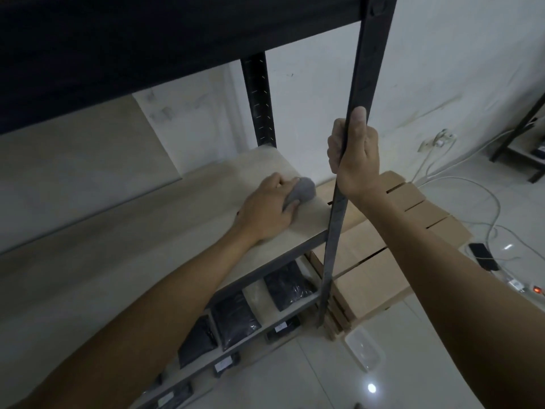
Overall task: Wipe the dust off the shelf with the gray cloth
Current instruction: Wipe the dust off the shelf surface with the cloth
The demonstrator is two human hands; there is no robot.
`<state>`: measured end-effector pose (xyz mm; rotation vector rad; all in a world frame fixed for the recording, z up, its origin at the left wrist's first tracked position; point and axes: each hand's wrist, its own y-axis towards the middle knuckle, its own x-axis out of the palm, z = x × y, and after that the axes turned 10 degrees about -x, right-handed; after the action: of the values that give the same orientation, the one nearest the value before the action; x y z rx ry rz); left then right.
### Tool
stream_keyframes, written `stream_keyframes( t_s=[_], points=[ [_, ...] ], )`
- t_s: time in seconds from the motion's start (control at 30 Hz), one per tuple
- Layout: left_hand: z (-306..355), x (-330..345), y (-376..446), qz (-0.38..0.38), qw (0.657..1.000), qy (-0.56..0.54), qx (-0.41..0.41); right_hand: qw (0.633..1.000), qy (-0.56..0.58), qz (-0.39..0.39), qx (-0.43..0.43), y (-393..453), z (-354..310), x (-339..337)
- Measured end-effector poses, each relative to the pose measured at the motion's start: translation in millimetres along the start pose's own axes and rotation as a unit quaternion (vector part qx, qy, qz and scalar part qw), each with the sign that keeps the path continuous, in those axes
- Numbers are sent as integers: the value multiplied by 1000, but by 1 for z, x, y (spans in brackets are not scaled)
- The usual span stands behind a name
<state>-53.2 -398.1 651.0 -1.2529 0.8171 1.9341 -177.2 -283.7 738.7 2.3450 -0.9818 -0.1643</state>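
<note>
Two hands, left hand (267, 209) gripping gray cloth (389, 191) on shelf (147, 231), right hand (352, 154) gripping post (358, 84)

We see a pale shelf (165, 231) board with a matt, wood-like face. At its 3 o'clock end our left hand (267, 209) grips a gray cloth (389, 191) — soft and fuzzy. The upright post (339, 202) looks like dark painted metal, dull in finish. Toward 4 o'clock sit matt brown cardboard boxes (371, 276). Below, black bags (236, 320) look like shiny plastic — and the floor tiles (354, 388) are glossy.
</note>
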Motion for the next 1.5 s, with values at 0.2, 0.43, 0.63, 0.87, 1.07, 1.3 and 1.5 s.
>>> stream_keyframes(
  t_s=[0.2,0.43,0.63,0.87,1.07,1.3,1.5],
  points=[
    [10,-4,-63,-107,988,-46,106,1000,-4,6,9,-2,-1,0],
    [-15,-42,-18,-44,985,-166,27,1000,-12,4,15,-1,-2,-1],
    [-23,-14,78,-9,997,-52,-51,1000,-9,3,8,-2,-2,-1],
    [-1,-2,12,-68,995,-47,63,1000,-3,-6,1,-2,0,-3],
    [9,-13,-98,-164,978,-64,112,1000,-1,-6,-11,-1,3,-5],
    [-81,-74,-63,15,992,-119,-35,1000,12,-13,-22,0,5,-2],
    [-184,-77,-11,34,986,15,-165,1000,11,-9,-9,-1,2,0]
  ],
)
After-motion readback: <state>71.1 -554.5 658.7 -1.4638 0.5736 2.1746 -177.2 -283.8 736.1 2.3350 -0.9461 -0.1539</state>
